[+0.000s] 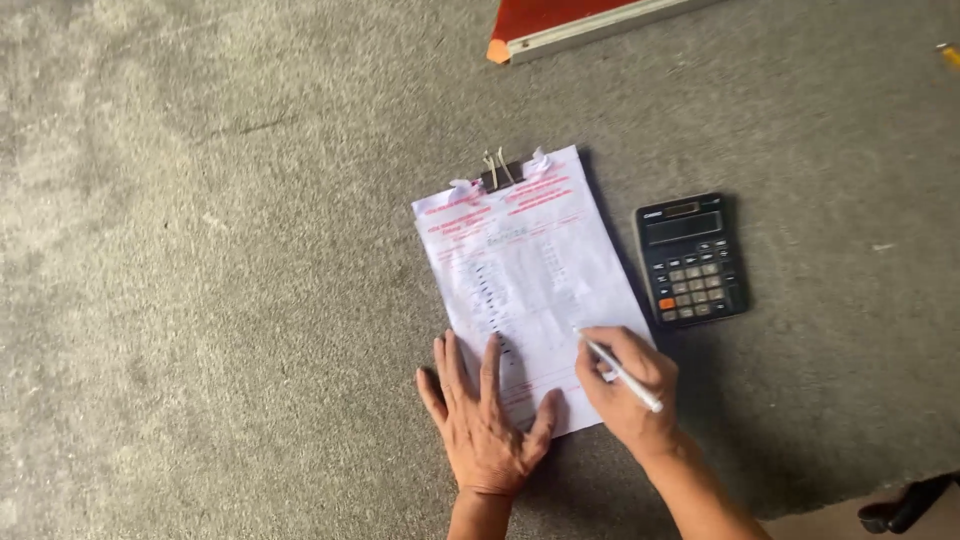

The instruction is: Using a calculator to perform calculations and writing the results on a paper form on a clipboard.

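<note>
A stack of white paper forms (525, 270) with red print and handwritten lines lies on grey carpet, held at its top by a black binder clip (499, 172). My left hand (483, 420) rests flat, fingers spread, on the sheet's lower left corner. At the lower right part of the sheet my right hand (627, 385) grips a white pen (620, 372), whose tip touches the paper. A black calculator (691, 258) lies just right of the forms, apart from both hands.
Grey carpet (220, 300) covers nearly the whole view. A red board with a pale edge (560, 25) lies at the top. A dark object (905, 505) sits at the bottom right corner, beside a strip of lighter floor.
</note>
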